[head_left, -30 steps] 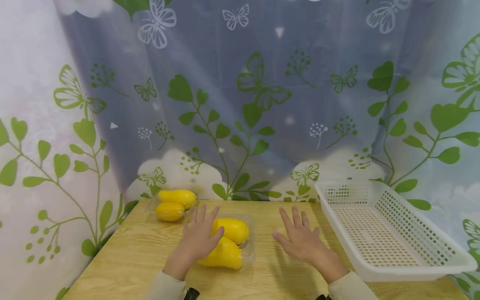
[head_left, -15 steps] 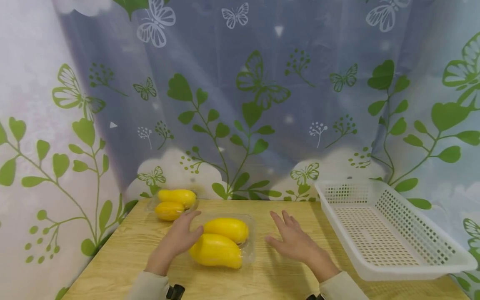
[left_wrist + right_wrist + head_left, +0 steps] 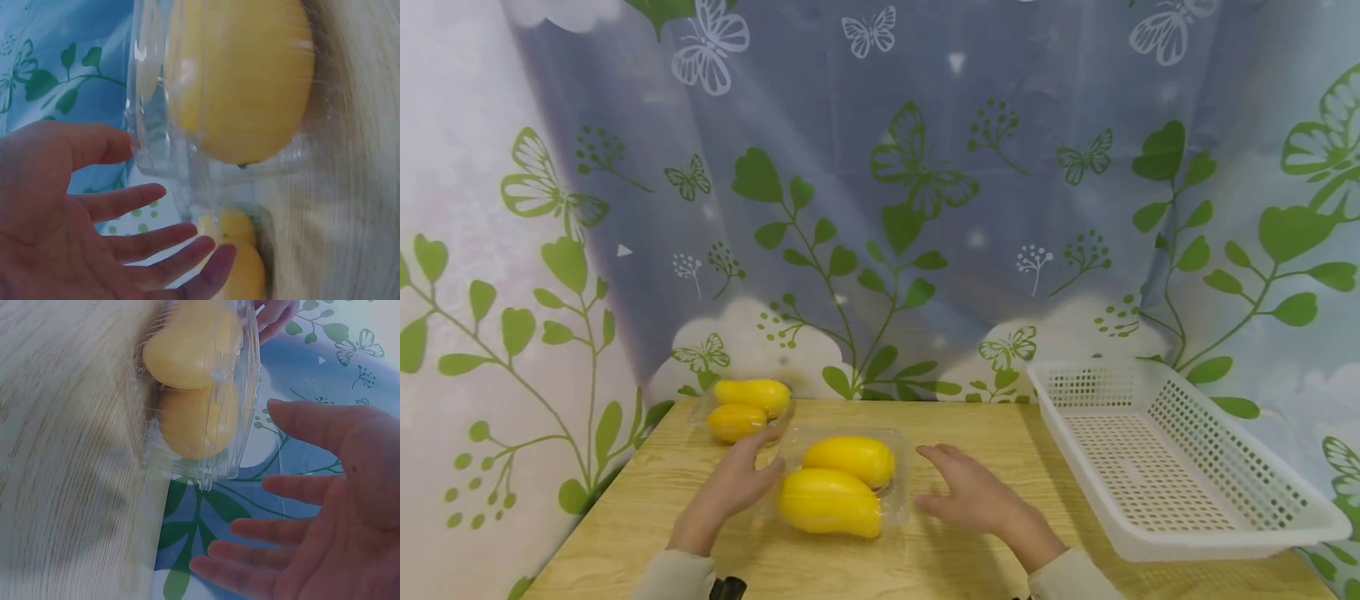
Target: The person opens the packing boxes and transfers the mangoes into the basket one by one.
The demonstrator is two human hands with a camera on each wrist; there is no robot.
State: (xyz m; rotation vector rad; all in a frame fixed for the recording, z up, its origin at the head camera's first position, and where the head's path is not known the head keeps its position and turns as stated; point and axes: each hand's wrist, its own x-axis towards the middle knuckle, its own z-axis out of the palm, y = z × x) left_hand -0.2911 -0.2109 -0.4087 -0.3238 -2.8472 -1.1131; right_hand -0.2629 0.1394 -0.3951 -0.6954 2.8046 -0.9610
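A: What is seen, from the biggest thing down?

B: A wooden desk point(image 3: 647, 517) is backed by a curtain point(image 3: 880, 208) printed with green leaves and butterflies. A white slotted basket point(image 3: 1172, 467) is set on the desk's right side. A clear plastic box point(image 3: 901, 479) with two yellow mangoes point(image 3: 831, 502) is placed near the middle, and a second box of mangoes point(image 3: 747, 407) is found at the far left corner.

A: And the hands?

B: The left hand point(image 3: 733, 483) is held against the middle box's left end, thumb at the corner, fingers point(image 3: 156, 240) spread and relaxed; nothing is gripped. The right hand point(image 3: 966, 498) is kept just beside the box's right end, fingers point(image 3: 275, 530) loosely spread; whether the plastic is touched cannot be told. Nothing is held by it.
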